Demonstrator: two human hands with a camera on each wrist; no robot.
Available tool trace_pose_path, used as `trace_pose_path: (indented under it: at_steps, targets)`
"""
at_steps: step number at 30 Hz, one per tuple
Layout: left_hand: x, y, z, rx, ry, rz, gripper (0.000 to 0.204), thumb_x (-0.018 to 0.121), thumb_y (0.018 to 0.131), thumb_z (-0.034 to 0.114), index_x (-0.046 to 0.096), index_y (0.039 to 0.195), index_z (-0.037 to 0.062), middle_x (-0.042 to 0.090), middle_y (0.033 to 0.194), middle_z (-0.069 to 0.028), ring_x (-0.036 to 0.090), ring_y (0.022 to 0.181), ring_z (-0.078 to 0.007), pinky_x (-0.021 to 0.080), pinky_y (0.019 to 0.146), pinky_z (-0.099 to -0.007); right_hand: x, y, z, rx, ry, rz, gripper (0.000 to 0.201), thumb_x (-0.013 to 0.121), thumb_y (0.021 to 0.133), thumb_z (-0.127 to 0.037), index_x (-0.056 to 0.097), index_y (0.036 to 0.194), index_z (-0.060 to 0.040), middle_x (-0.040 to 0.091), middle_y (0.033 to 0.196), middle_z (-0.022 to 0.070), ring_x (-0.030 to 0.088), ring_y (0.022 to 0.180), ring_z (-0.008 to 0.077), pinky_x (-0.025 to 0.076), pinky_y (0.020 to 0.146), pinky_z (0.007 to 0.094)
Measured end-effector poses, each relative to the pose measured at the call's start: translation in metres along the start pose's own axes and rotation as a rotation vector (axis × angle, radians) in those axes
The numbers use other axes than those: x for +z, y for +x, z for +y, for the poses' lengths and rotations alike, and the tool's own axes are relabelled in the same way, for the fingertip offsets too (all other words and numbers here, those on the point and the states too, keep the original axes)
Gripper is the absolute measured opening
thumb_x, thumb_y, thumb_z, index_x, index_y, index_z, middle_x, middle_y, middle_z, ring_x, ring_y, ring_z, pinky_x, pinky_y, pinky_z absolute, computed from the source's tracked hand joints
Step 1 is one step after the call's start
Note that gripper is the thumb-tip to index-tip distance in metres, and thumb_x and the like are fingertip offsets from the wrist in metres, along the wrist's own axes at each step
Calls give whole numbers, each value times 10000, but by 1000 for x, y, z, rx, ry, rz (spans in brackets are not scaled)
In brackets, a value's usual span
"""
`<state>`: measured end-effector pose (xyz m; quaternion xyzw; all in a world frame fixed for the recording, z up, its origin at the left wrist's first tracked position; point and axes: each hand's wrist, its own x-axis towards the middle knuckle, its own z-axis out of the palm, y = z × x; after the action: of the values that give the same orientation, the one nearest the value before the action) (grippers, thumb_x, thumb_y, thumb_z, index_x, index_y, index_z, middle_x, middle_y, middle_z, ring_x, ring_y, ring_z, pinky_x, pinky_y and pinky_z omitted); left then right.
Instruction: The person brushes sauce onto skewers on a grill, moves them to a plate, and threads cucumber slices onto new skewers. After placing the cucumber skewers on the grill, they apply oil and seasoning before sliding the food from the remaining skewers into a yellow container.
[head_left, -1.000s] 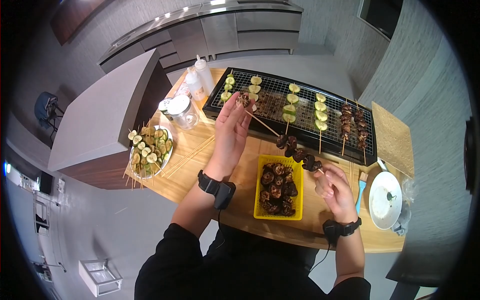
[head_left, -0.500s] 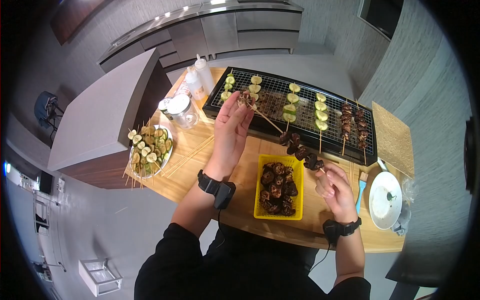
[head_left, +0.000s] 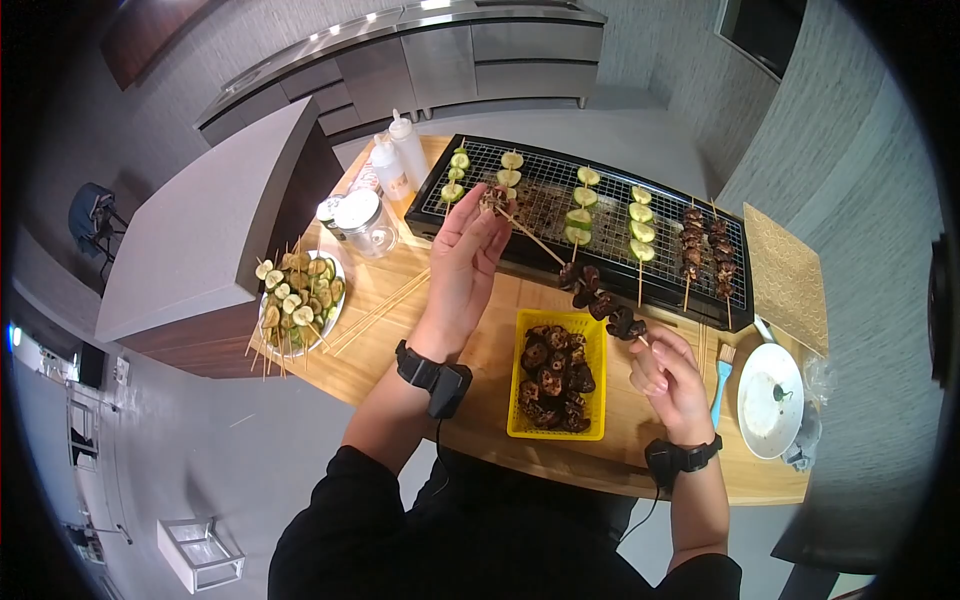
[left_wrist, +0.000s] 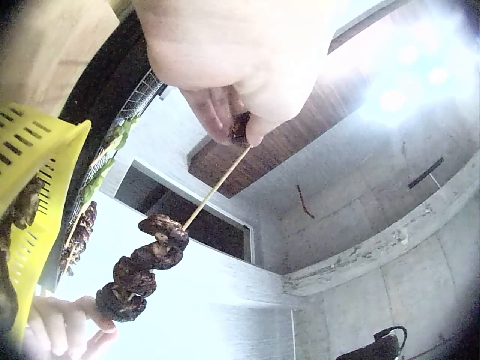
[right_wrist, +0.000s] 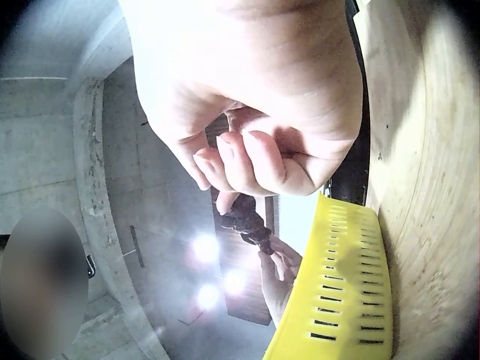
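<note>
My left hand (head_left: 462,265) is raised before the grill and pinches a browned mushroom piece (head_left: 494,199) between thumb and fingers. The pointed end of a bamboo skewer (head_left: 537,243) meets that piece. Farther down the stick sit several dark mushrooms (head_left: 592,292), bunched near its lower end. My right hand (head_left: 675,385) grips the stick just below them, fingers curled in. In the left wrist view, a bare length of skewer (left_wrist: 217,186) runs between the pinched piece and the threaded mushrooms (left_wrist: 135,274). Below the skewer stands a yellow basket (head_left: 603,400) of mushrooms (head_left: 552,380).
A black grill (head_left: 530,262) carries cucumber skewers (head_left: 640,222) and dark skewers (head_left: 692,245). At left are a plate of skewers (head_left: 300,300), a glass jar (head_left: 370,230), squeeze bottles (head_left: 390,168) and loose sticks (head_left: 385,310). A blue brush (head_left: 722,380) and white pan (head_left: 760,425) lie right.
The skewer with its mushrooms has shifted slightly to the right. The piece in my left hand has turned a little against the stick's tip. Both arms stay nearly in place.
</note>
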<state>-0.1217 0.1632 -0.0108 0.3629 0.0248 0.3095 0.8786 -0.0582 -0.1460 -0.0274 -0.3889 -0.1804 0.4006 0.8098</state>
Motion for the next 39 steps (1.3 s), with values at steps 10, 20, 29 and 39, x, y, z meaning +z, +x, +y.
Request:
trace_pose_path:
  at_steps: [10,20,29,39]
  targets:
    - [0,0,0,-14,-13,-27,481,560,1052,50,467,1525,46,679,1306,-70,664,1085,-109,518,1036,-300,1,0,0,0,-9,4,272,618,1035,-147,617,1156,97,416,607,-34,341,513,50,287,519,241]
    - [-5,0,-2,2,10,-69,496,563,1043,28,443,1525,21,627,1403,-84,638,1238,-175,500,1080,-297,1,0,-1,6,-9,-13,258,607,1041,-140,626,1164,86,409,596,-39,335,505,51,287,514,243]
    - [1,0,0,20,-5,-27,462,565,1047,9,481,1501,37,664,1308,-43,645,1184,-135,526,1042,-294,0,0,0,3,-5,-14,248,611,1040,-138,624,1169,73,419,603,-37,342,511,49,292,517,238]
    - [-1,0,0,34,13,-36,452,571,1036,-18,501,1478,45,637,1366,-44,638,1167,-123,523,1045,-302,0,0,0,8,5,-8,250,618,1034,-137,632,1173,71,425,604,-36,342,510,49,291,509,239]
